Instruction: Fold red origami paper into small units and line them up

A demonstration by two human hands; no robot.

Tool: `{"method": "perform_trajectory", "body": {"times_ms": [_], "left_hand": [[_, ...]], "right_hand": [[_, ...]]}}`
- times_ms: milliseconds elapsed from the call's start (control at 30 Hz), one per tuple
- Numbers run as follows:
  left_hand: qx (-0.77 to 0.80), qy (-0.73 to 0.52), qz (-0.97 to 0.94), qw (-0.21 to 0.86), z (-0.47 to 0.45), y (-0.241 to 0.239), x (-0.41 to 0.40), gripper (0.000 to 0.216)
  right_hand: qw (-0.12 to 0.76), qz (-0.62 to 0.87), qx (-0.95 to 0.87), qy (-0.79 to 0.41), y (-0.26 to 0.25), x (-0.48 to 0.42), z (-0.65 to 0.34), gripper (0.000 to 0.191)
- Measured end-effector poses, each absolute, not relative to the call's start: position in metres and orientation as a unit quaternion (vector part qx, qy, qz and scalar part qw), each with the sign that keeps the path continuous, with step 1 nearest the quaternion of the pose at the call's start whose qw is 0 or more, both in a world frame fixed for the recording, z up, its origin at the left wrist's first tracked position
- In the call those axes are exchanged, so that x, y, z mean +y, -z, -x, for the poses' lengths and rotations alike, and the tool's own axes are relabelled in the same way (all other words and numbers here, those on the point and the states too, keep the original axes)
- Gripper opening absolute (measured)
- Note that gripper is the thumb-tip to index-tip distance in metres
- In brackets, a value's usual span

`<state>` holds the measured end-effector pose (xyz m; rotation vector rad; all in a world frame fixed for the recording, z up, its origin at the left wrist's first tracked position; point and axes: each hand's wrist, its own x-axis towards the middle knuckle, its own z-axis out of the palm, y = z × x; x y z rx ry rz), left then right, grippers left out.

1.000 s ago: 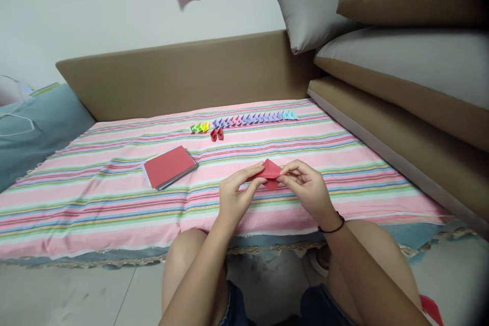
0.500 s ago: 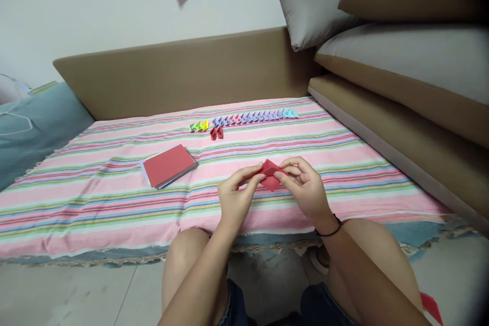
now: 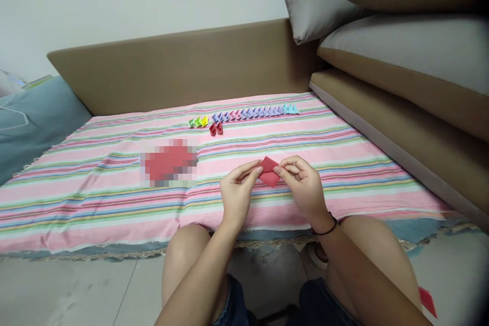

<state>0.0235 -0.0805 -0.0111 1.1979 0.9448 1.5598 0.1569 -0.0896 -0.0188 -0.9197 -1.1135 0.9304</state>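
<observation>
A folded piece of red origami paper point(image 3: 269, 172) is held over the striped cloth, lying nearly flat as a diamond with a crease across its middle. My left hand point(image 3: 240, 188) pinches its left corner between thumb and fingers. On the opposite corner, my right hand point(image 3: 302, 183) is closed in the same kind of pinch, a dark band around its wrist. Beyond the hands stand two small dark red folded paper pieces point(image 3: 216, 129). Behind them runs a row of purple, pink and light blue folded pieces point(image 3: 255, 112), with green and yellow ones point(image 3: 198, 121) at its left.
A pixelated red patch point(image 3: 168, 163) lies on the striped cloth point(image 3: 126, 204) to the left. Grey-brown cushions point(image 3: 405, 56) are piled along the right, and a brown backrest point(image 3: 183, 71) closes off the far side. Another red paper piece point(image 3: 428, 301) shows at lower right.
The red paper in my hands has gone from a raised, partly opened fold to a flatter diamond. Its corners stay pinched. The stack of paper at left now appears pixelated.
</observation>
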Motion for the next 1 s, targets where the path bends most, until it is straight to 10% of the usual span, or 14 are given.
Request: {"method": "perform_trajectory", "body": {"times_ms": [1000], "left_hand": [[0.373, -0.649, -0.537, 0.388, -0.0244, 0.0093, -0.0859, 0.015]], "right_hand": [[0.668, 0.419, -0.507, -0.348, 0.0175, -0.0989, -0.1517, 0.013]]}}
